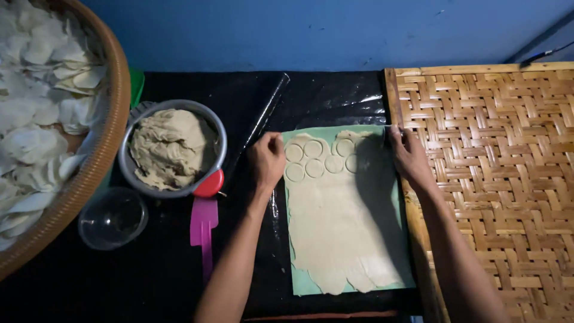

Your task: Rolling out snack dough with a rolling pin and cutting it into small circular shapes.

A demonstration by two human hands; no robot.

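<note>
A flat sheet of pale dough lies on a light green mat in the middle of a black table cover. Six round discs are cut into the far end of the dough, in two rows of three. The near edge of the dough is ragged and stops just short of the mat's near edge.

The left hand rests at the mat's far left corner, fingers curled and pinching the edge there. The right hand is at the mat's far right corner, fingers bent down onto the edge; whether they grip the mat or only press on it cannot be told.

Left of the mat stands one grey metal bowl full of lumpy dough, with a red knob at its near rim. A pink spatula lies just beside that knob, pointing toward the person. One clear empty cup sits near the bowl, further left of the mat. Far left of the mat, one big woven basket holds many thin white discs, too many to count. A woven bamboo tray touches the mat's right side. A blue wall rises beyond the mat
</note>
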